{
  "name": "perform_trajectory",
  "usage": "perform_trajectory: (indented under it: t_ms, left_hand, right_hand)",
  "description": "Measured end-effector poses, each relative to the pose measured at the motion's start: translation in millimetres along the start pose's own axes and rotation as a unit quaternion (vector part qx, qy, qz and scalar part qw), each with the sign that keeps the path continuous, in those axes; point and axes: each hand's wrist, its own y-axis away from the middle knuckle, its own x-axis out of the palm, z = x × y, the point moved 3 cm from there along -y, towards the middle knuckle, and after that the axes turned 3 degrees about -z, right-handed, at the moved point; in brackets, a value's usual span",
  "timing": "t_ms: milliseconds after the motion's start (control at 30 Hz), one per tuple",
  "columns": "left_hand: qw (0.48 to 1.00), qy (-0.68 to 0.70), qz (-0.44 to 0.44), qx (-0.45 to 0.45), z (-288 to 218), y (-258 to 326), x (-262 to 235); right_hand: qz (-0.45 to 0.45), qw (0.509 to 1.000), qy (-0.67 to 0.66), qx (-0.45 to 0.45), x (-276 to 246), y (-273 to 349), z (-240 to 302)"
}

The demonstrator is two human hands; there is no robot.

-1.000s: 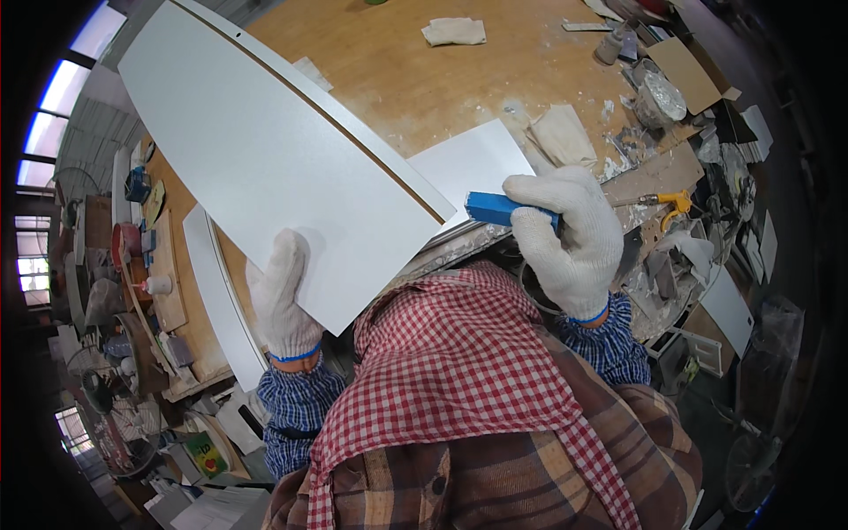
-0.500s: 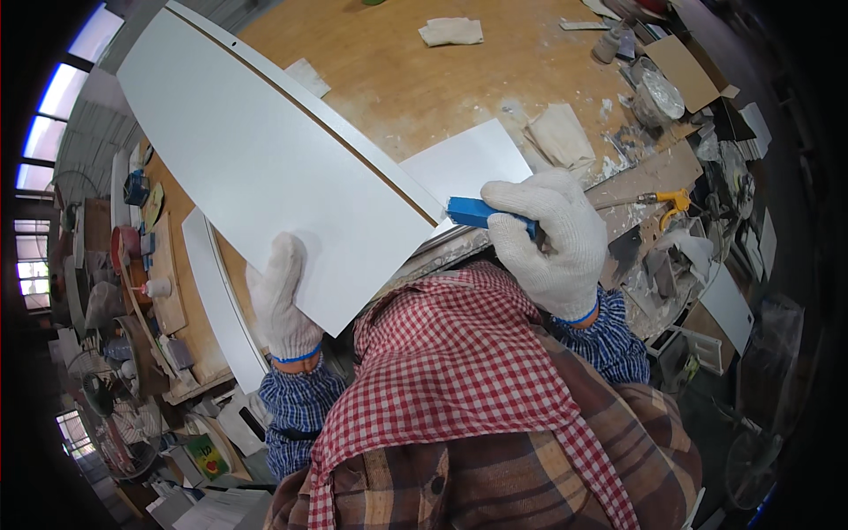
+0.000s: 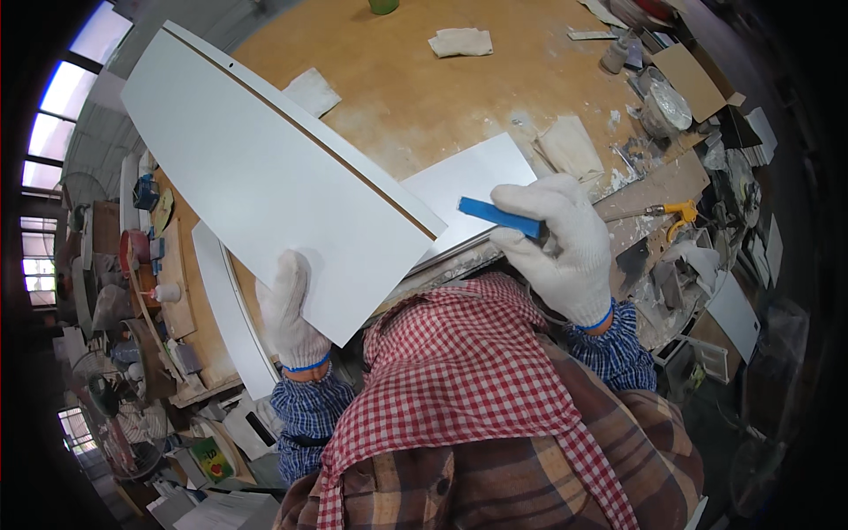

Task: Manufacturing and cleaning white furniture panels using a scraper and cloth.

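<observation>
A long white panel (image 3: pixel 274 177) with a brown groove along one edge slants across the left half of the view, tapering towards its far end. My gloved left hand (image 3: pixel 296 309) grips its near left edge, thumb on top and the other fingers hidden beneath. In my gloved right hand (image 3: pixel 565 252) a slim blue block (image 3: pixel 500 216) is pinched between thumb and fingers. The block is just right of the panel's near corner, apart from it. Below and behind that corner lies another white board (image 3: pixel 481 181) on the wooden table (image 3: pixel 380 79).
A curved white strip (image 3: pixel 228 300) lies left of my left hand. Folded cloths (image 3: pixel 570 146) rest on the table. To the right are a yellow air gun (image 3: pixel 680 212), a plastic-wrapped bowl (image 3: pixel 664 110) and a cardboard box (image 3: pixel 693 79). A fan (image 3: pixel 110 397) stands at the left.
My right hand has shifted slightly right with the blue block, which now tilts and sits farther from the panel's corner. The panel and left hand appear slightly lower and farther right in view.
</observation>
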Motion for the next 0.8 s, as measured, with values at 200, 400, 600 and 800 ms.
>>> perform_trajectory:
  t_ms: [200,400,600,800]
  left_hand:
    - [0.999,0.044,0.012,0.005,-6.5,0.5,0.9]
    - [0.999,0.04,-0.018,-0.025,-6.6,-0.3,-2.9]
    - [0.989,0.136,0.013,-0.057,-12.3,-8.3,16.0]
    - [0.999,0.016,-0.033,-0.014,-15.8,8.1,2.2]
  right_hand:
    - [-0.021,0.993,-0.085,0.076,-11.5,-2.3,-13.8]
    - [-0.077,0.917,-0.255,0.297,-22.4,-10.9,-18.4]
    - [-0.125,0.938,-0.188,0.264,-46.1,-34.4,-40.0]
    - [-0.199,0.949,-0.125,0.208,-81.2,-75.2,-77.9]
